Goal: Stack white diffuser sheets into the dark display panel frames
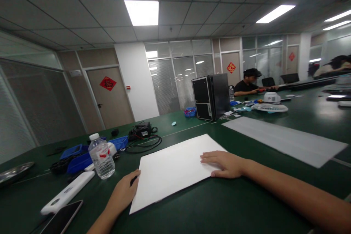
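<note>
A white sheet (175, 168) lies flat on the dark green table (219, 208) in front of me. My right hand (223, 163) rests palm down on the sheet's right part, fingers stretched flat and holding nothing. My left hand (124, 192) is at the sheet's left edge, its fingers curled against that edge; whether they pinch the sheet is unclear. A water bottle (102, 157) stands just left of the left hand.
A white device (68, 192) and a phone (63, 218) lie at the near left, blue trays (79, 157) and black cables (144, 140) behind them. A second long white sheet (285, 139) lies at right. A black computer case (211, 97) stands mid-table; a person (248, 83) sits beyond.
</note>
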Motion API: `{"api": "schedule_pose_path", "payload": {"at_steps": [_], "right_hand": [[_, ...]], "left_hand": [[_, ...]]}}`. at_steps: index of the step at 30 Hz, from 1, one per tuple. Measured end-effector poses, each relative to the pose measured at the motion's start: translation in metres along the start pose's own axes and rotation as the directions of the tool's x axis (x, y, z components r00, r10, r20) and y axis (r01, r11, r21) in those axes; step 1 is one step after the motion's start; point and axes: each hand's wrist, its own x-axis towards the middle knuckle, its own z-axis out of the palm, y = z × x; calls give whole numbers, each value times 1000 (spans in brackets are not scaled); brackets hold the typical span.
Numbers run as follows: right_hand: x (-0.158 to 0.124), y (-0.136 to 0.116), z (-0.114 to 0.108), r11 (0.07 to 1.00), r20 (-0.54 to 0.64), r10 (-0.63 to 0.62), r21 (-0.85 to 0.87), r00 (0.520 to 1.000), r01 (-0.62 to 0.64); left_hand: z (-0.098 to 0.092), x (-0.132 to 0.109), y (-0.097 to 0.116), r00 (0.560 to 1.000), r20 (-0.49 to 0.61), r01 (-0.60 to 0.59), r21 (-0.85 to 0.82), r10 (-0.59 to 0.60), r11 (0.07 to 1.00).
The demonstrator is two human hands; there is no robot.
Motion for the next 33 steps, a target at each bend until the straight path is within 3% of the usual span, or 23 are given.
{"api": "schedule_pose_path", "payload": {"at_steps": [11, 13, 15, 17, 20, 24, 26, 29, 33], "right_hand": [[-1, -1, -2, 1000, -5, -10, 1, 1000, 10], [-2, 9, -3, 998, -51, 30, -54, 998, -32], [-4, 26, -7, 971, -148, 148, -167, 978, -172], [-12, 49, -14, 888, -271, 300, -270, 915, -371], [-36, 83, -29, 723, -420, 490, -294, 764, -625], [-80, 114, -44, 504, -508, 667, -231, 545, -832], [-94, 123, -45, 418, -502, 731, -206, 463, -885], [-97, 132, -40, 357, -460, 788, -202, 410, -912], [-82, 135, -34, 355, -413, 806, -234, 423, -905]], "left_hand": [[-5, -3, 5, 1000, -5, 7, -13, -7, 1000], [-4, -3, 5, 1000, 0, 8, -9, -8, 1000], [-2, -3, 5, 1000, -2, 10, -6, -10, 1000], [0, -3, 4, 1000, -6, 9, -3, -9, 1000], [0, -3, 3, 1000, -5, 1, 4, -1, 1000], [-1, -4, 1, 1000, 6, -13, 12, 13, 1000], [-2, -4, 1, 1000, 9, -20, 13, 20, 1000], [-3, -4, 1, 999, 10, -30, 15, 30, 999], [-2, -5, 1, 999, 2, -35, 24, 35, 999]]}}
